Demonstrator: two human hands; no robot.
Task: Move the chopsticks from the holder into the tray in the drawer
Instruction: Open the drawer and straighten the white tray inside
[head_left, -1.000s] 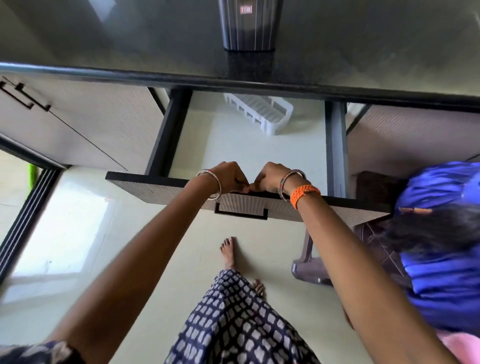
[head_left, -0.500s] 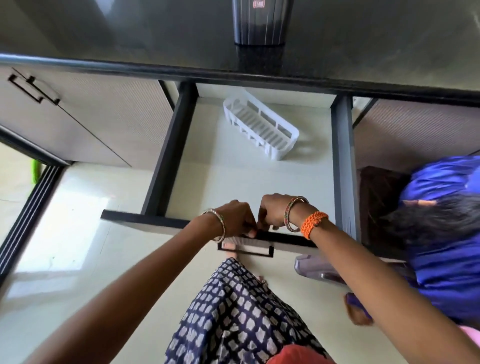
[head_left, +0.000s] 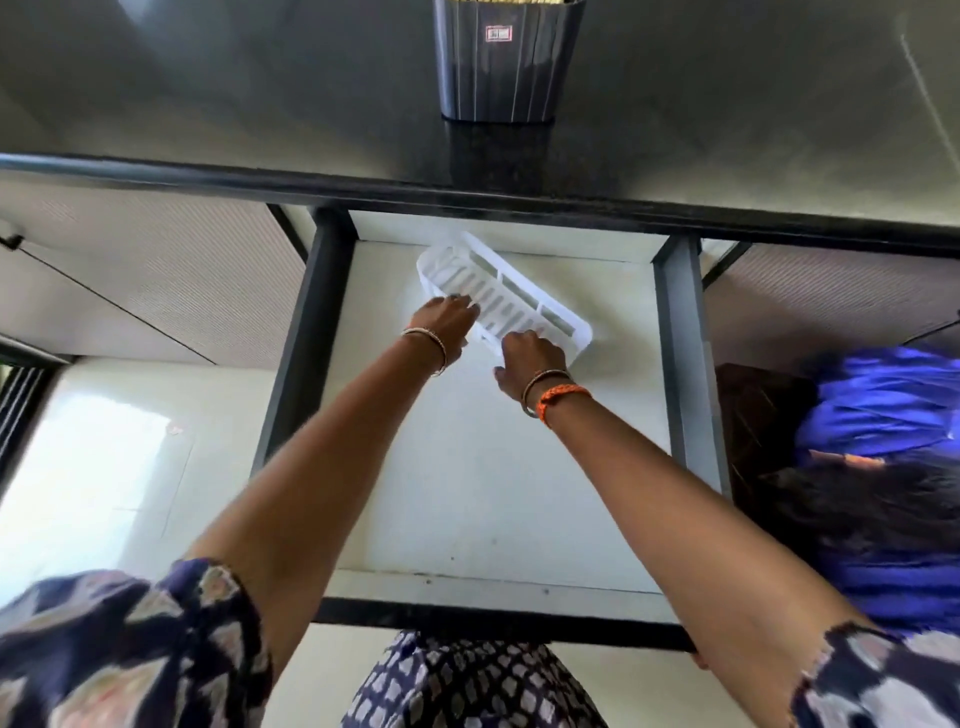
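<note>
The drawer (head_left: 687, 364) stands pulled far out below the dark countertop. A white slotted tray (head_left: 563, 323) lies askew at the back of its pale floor. My left hand (head_left: 448, 323) holds the tray's near left side, and my right hand (head_left: 531, 359) grips its near right end with curled fingers. The dark striped holder (head_left: 506, 67) stands on the counter straight behind the drawer. Only pale chopstick tips (head_left: 511, 2) show at its top, at the frame's edge. The tray looks empty.
The glossy dark countertop (head_left: 208, 104) runs across the top, its front edge overhanging the drawer's back. Closed cabinet fronts (head_left: 156, 291) flank the drawer. Another person in blue (head_left: 883, 415) crouches close at the right, beside a dark stool (head_left: 758, 415).
The drawer has slid much farther out. Both hands have left its front edge and reached inward to the white tray at the back.
</note>
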